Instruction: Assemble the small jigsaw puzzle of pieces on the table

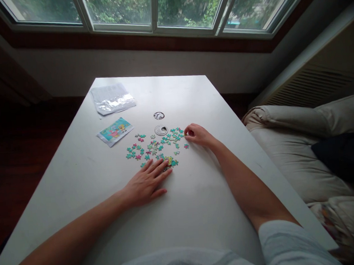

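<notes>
Loose jigsaw puzzle pieces (pixel 160 148), mostly turquoise with some pink and pale green ones, are scattered over the middle of the white table. My left hand (pixel 146 183) lies flat, palm down and fingers apart, its fingertips at the near edge of the pieces. By its index and middle fingertips is a small yellow joined cluster (pixel 168 160), partly covered by the fingers. On the right side of the scatter, my right hand (pixel 198 134) pinches a small puzzle piece (pixel 185 136) between thumb and forefinger, mostly hidden by the fingers. A pink-and-green piece (pixel 186 146) lies just below that hand.
A colourful cartoon picture sheet (pixel 115 131) lies left of the pieces. Behind it is a clear plastic sleeve (pixel 114 98) with white paper. Two round holes (pixel 161 130) are set in the white table (pixel 186 95). A beige sofa (pixel 275 150) stands at the right, windows beyond.
</notes>
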`<state>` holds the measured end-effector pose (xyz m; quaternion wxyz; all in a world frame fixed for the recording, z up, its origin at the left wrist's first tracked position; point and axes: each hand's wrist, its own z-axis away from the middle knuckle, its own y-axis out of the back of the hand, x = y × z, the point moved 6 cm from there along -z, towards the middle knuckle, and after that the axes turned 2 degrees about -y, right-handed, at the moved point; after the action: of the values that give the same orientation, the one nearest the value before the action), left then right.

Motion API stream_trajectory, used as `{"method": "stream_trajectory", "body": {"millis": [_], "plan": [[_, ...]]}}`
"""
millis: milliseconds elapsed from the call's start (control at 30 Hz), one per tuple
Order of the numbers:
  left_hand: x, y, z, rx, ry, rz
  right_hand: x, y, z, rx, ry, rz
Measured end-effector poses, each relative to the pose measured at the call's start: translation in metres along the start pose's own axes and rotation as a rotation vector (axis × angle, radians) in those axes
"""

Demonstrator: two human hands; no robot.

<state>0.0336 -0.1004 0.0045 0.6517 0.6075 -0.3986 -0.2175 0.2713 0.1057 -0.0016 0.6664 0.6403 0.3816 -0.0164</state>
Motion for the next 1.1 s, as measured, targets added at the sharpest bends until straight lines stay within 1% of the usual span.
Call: {"method": "stream_trajectory", "body": {"millis": [200, 267, 333, 400, 500, 600, 667, 733, 867, 1000, 1100], "plan": [[-0.003, 0.003, -0.001, 0.040, 0.005, 0.002, 0.003, -0.002, -0.001, -0.004, -0.021, 0.015], [-0.006, 0.006, -0.002, 0.052, 0.001, 0.013, 0.003, -0.002, -0.001, -0.002, -0.023, 0.011], [-0.013, 0.011, -0.003, 0.089, 0.010, 0.029, 0.003, -0.002, -0.001, 0.000, -0.017, 0.005], [-0.025, 0.018, -0.002, 0.164, 0.063, 0.032, 0.003, -0.002, 0.000, 0.000, -0.014, 0.003], [-0.047, 0.027, 0.001, 0.292, 0.220, 0.017, 0.004, -0.002, 0.000, -0.002, -0.013, 0.002], [-0.064, 0.032, 0.007, 0.360, 0.330, -0.007, 0.003, -0.002, 0.000, -0.002, -0.008, -0.004], [-0.074, 0.036, 0.010, 0.373, 0.382, -0.028, 0.003, -0.001, 0.001, -0.001, -0.007, -0.011], [-0.082, 0.040, 0.013, 0.352, 0.422, -0.040, 0.002, 0.000, 0.002, 0.004, -0.009, -0.021], [-0.098, 0.053, 0.018, 0.347, 0.506, -0.066, -0.002, 0.001, 0.003, 0.019, 0.001, -0.031], [-0.115, 0.062, 0.015, 0.353, 0.548, -0.105, -0.002, 0.002, 0.005, 0.061, 0.023, -0.041], [-0.136, 0.061, 0.009, 0.351, 0.621, -0.153, 0.001, 0.000, 0.004, 0.090, 0.023, -0.057]]}}
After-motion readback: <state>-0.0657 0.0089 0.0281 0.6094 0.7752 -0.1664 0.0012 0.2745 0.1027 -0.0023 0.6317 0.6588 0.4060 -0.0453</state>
